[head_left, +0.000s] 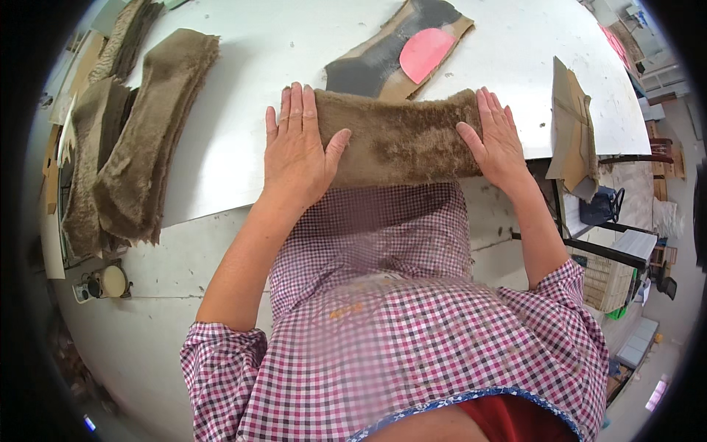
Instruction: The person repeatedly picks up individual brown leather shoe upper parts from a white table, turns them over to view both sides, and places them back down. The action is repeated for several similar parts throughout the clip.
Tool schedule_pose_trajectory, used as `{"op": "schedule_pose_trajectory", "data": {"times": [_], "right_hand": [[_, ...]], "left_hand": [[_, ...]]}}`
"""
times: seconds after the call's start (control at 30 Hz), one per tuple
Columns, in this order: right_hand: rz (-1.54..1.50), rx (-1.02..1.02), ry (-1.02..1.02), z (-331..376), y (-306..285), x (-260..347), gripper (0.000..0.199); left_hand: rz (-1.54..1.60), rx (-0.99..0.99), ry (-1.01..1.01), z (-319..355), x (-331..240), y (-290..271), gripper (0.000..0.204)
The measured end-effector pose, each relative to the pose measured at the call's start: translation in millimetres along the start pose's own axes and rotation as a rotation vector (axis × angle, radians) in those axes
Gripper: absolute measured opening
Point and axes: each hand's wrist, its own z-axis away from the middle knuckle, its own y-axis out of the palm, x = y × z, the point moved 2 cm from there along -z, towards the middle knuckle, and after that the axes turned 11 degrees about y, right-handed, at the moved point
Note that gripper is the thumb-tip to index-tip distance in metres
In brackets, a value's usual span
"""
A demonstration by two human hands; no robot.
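A brown plush fur piece [398, 140] lies across the table's near edge, its front side hanging over slightly in front of my apron. My left hand [298, 147] rests flat against its left end, fingers straight and pointing away from me, thumb touching the pile. At the opposite end, my right hand [502, 144] is stretched out likewise, its thumb over the fur's right edge. Darker, ruffled patches show in the pile toward the right. Whether more layers lie beneath the piece is hidden.
Stacked brown fur pieces [151, 132] overhang the white table [243, 96] at left. Beyond my hands lies a tan-and-grey panel [375, 62] with a pink half-round piece [427, 55]. Brown card templates [571, 129] overhang the right edge, near a dark bag [600, 206].
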Motion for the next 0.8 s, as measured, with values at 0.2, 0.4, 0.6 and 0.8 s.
{"op": "schedule_pose_trajectory", "data": {"times": [0.2, 0.4, 0.6, 0.8], "right_hand": [[-0.153, -0.053, 0.032, -7.5, 11.3, -0.7, 0.071], [-0.617, -0.078, 0.156, -8.6, 5.3, -12.1, 0.064], [-0.887, -0.023, 0.249, -2.6, -7.1, -10.9, 0.058], [-0.927, 0.056, 0.247, -9.8, -0.9, 0.7, 0.052]], "left_hand": [[0.163, -0.154, 0.392, -32.5, -42.2, 3.0, 0.057], [0.326, -0.228, 0.231, -49.4, -33.9, -18.6, 0.027], [0.091, -0.388, -0.128, -37.7, 101.8, -111.1, 0.037], [-0.212, -0.116, -0.624, 34.4, 305.6, -156.2, 0.047]]}}
